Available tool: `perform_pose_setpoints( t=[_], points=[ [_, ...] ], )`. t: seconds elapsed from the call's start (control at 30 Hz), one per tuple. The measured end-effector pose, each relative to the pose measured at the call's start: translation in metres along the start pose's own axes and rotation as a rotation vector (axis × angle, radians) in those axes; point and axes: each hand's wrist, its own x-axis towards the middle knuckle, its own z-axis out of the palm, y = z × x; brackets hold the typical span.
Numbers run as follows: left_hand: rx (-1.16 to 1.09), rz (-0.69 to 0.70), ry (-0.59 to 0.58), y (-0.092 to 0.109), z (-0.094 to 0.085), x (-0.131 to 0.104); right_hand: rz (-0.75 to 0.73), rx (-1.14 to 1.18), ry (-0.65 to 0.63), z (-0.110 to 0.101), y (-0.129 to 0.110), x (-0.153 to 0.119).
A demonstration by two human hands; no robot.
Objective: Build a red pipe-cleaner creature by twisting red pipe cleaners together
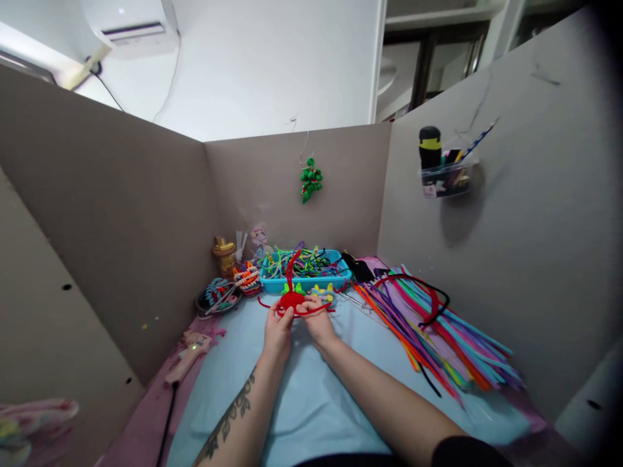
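Note:
Between my two hands is a red fuzzy piece (292, 300), rounded in the middle, with red stems sticking out to both sides and one standing upright. My left hand (279, 327) pinches its lower left part between thumb and fingers. On the right side, my right hand (314, 316) grips the same piece near a red stem. Just behind it lie small green and yellow fuzzy pieces (322, 293), partly covered by the red one. A light blue cloth (311, 402) spreads under my hands.
Behind stands a blue tray (306, 284) of tangled stems. Many colourful pipe cleaners (433, 331) lie at right. On the left are a glue gun (191, 357), a dark bowl (199, 305) and an orange-white woven piece (248, 280). Grey panels (302, 227) enclose the table.

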Motion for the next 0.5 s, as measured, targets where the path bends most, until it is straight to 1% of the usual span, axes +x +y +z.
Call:
perform_pose_setpoints(
  t=[0.13, 0.2, 0.27, 0.33, 0.43, 0.5],
  points=[
    [0.016, 0.066, 0.079, 0.002, -0.003, 0.002, -0.071, -0.053, -0.019, -0.001, -0.010, -0.008],
    [0.040, 0.088, 0.092, 0.003, -0.005, 0.002, -0.080, -0.038, -0.070, 0.001, -0.015, -0.011],
    [0.059, 0.086, 0.084, 0.003, -0.005, 0.001, -0.056, 0.000, -0.108, 0.001, -0.018, -0.011],
    [0.060, 0.057, 0.075, 0.002, -0.004, 0.000, 0.022, 0.082, -0.073, 0.000, -0.016, -0.005],
    [0.035, 0.001, 0.032, 0.001, -0.001, -0.001, 0.166, 0.218, 0.098, -0.006, -0.008, 0.008],
    [0.023, -0.017, 0.003, 0.001, 0.001, -0.001, 0.192, 0.238, 0.149, -0.010, -0.003, 0.014]
  ],
)
